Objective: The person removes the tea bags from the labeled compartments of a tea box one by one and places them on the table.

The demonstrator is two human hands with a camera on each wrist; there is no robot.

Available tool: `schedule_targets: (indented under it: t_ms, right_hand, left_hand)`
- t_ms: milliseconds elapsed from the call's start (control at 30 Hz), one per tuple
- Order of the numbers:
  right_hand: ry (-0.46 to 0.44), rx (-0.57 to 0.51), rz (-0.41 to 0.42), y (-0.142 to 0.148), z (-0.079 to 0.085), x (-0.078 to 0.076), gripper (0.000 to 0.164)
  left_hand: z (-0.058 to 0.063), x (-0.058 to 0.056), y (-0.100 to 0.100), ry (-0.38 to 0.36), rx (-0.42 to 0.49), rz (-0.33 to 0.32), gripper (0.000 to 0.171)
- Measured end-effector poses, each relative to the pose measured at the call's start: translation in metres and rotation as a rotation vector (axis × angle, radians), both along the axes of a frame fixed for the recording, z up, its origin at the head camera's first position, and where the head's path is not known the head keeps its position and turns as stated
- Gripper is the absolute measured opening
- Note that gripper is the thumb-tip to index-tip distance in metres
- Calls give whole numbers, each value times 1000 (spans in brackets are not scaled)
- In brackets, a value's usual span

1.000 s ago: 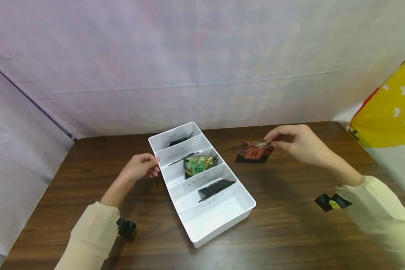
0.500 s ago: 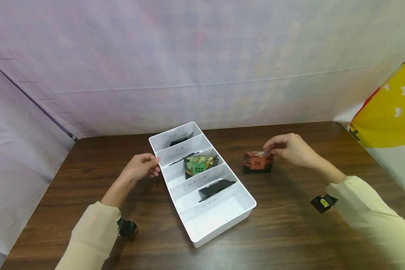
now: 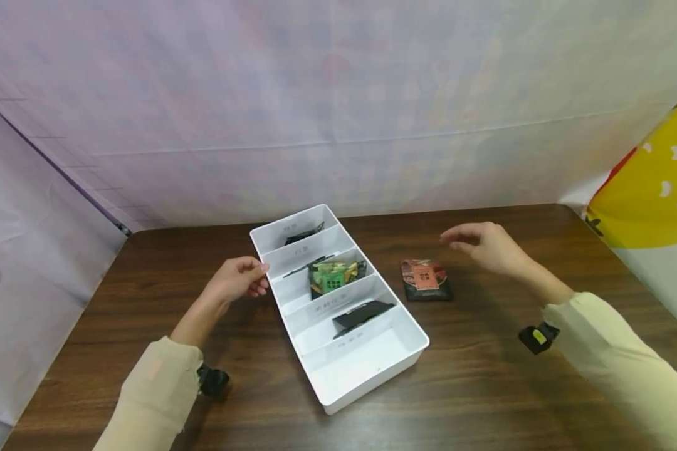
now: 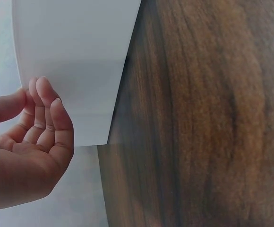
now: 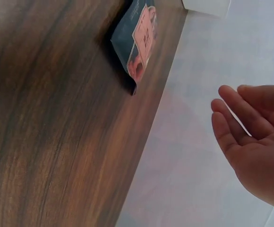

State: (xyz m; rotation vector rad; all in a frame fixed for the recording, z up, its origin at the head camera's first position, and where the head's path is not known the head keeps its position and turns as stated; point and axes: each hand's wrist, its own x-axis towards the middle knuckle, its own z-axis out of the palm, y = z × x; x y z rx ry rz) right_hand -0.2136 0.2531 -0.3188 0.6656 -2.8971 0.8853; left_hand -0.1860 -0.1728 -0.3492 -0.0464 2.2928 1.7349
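Observation:
On the table lies a red and black sachet (image 3: 426, 280) with a pinkish label, just right of the white divided tray (image 3: 375, 381). My right hand (image 3: 488, 247) hovers up and to the right of this sachet, holding nothing, fingers loosely bent. In the right wrist view the sachet (image 5: 144, 40) lies apart from the fingertips. My left hand (image 3: 239, 280) pinches the tray's left rim between thumb and fingers; the left wrist view shows the thumb at the edge of the tray wall (image 4: 80, 42). A green sachet (image 3: 334, 277) leans in a middle compartment.
Black sachets stand in other compartments, one (image 3: 363, 316) near the front and another (image 3: 304, 235) at the back. Faint writing marks the dividers. A pale curtain (image 3: 338, 125) hangs behind the brown wooden table (image 3: 485, 388). Yellow cloth (image 3: 649, 175) hangs at the right.
My right hand lowered the red sachet toward the table and let it go; it now lies flat beside the tray. My left hand and the tray have hardly moved.

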Motion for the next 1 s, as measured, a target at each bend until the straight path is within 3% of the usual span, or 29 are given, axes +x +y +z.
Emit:
schedule_targets:
  t_ms: [267,433,733,1000]
  right_hand:
    - [-169,32,97,-6,-6,15,23]
    - [-253,67,116,-10,-16,24,30]
    - [-255,104,128,-16,-32,28,33]
    - [-237,116,118,-23,-34,18,33]
  left_hand:
    - [1,0,0,14,-26,-12,19]
    - [1,0,0,18,-23,-14,19]
    - [2,1,0,16,-26,-11,18]
    - [4,1,1,19,-16,-12,18]
